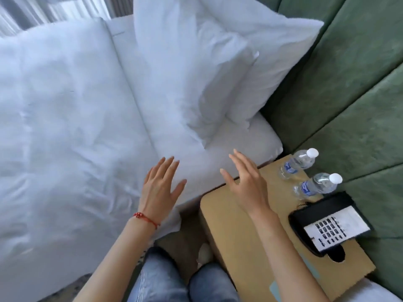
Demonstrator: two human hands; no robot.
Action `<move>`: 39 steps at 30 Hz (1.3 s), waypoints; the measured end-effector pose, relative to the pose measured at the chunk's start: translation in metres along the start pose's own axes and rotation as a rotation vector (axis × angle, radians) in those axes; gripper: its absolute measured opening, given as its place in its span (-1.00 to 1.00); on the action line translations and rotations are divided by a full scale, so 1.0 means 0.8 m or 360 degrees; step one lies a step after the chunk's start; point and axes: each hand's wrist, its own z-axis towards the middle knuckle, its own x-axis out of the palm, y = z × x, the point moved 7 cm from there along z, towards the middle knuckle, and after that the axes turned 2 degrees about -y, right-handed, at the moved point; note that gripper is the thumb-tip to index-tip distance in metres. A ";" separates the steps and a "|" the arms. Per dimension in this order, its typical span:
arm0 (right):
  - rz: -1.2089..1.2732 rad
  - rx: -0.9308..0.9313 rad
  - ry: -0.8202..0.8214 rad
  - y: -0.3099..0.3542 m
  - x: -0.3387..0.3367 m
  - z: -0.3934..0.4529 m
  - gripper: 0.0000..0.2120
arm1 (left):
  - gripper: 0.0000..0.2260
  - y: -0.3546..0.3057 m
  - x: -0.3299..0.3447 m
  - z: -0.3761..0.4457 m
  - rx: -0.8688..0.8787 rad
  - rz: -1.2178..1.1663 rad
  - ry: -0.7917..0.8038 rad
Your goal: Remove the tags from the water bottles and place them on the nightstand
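Two clear plastic water bottles (pixel 297 163) (pixel 317 185), white-capped, stand on tan nightstand (pixel 229 225) at 2 o'clock; no tags seen. Left hand (pixel 160 188), right hand (pixel 246 184): fingers spread, nothing held. Step judged near done.

Clear glossy plastic bottles (pixel 296 164) on a matt cardboard nightstand (pixel 239 247); velvety green headboard (pixel 349 94), soft creased white cotton bedding (pixel 65 116).

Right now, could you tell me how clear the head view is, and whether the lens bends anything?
Head view: soft daylight, no harsh glare; the duvet at left is blurred, the bottles and phone sharper; the wide angle bows the headboard and nightstand edges.
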 end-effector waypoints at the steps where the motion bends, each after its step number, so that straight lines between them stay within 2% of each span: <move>1: 0.0016 -0.0058 0.0032 0.022 0.011 0.003 -0.51 | -0.51 0.017 -0.013 -0.011 -0.0060 -0.0001 -0.0040; 13: 0.0157 -0.0850 0.0439 0.351 0.168 -0.041 -0.49 | -0.51 0.252 -0.181 -0.223 -0.0784 0.0129 -0.0482; 20: 0.0264 -0.1302 0.0653 0.520 0.238 -0.106 -0.49 | -0.47 0.345 -0.247 -0.365 -0.1234 0.0226 -0.0665; 28: 0.0365 -0.1805 0.1034 0.665 0.310 -0.191 -0.49 | -0.33 0.383 -0.277 -0.521 -0.1888 0.0154 -0.1011; 34: 0.0488 -0.2133 0.1401 0.762 0.351 -0.259 -0.51 | -0.43 0.390 -0.295 -0.617 -0.2390 0.0210 -0.1247; 39: 0.0497 -0.2306 0.1655 0.813 0.381 -0.296 -0.51 | -0.46 0.388 -0.299 -0.660 -0.2679 0.0301 -0.1298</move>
